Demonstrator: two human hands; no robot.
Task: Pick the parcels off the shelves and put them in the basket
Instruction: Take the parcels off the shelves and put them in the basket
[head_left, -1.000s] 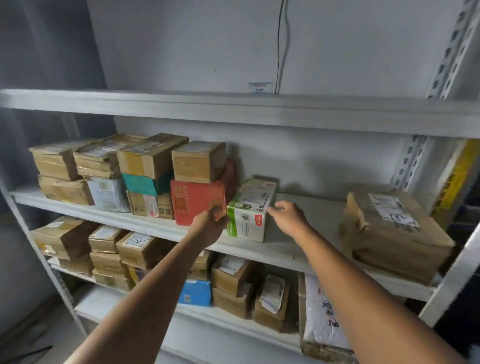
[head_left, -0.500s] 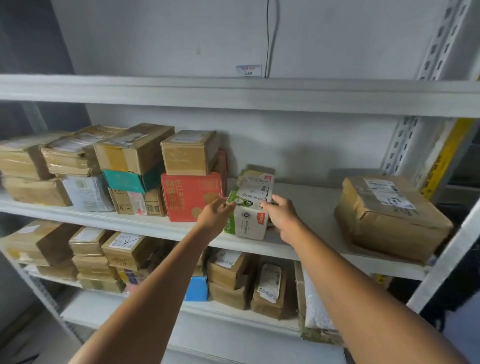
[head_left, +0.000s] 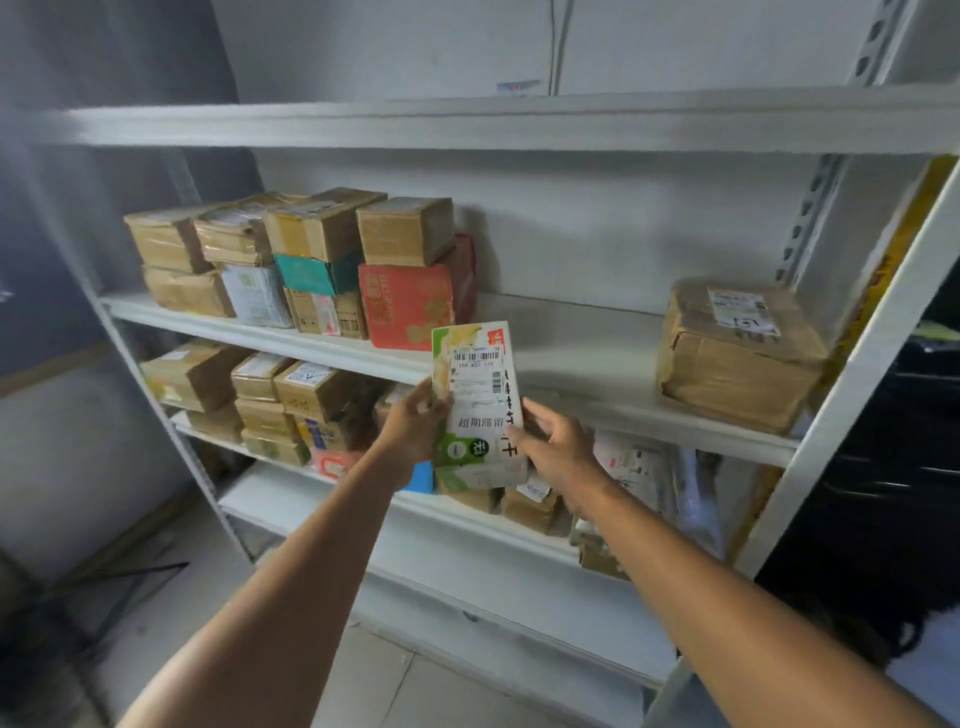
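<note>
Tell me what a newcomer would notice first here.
The green-and-white box, held upright at centre by the left hand and right hand, label facing the camera. Next, the red box in the stack at the left of the middle shelf, and the big brown parcel alone at its right.

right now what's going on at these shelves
A person is holding a green and white box upright in the air with both hands, just in front of the middle shelf. The left hand grips its left edge and the right hand holds its lower right side. A red box, a large brown parcel and many other cartons sit on the shelves. No basket is in view.
</note>
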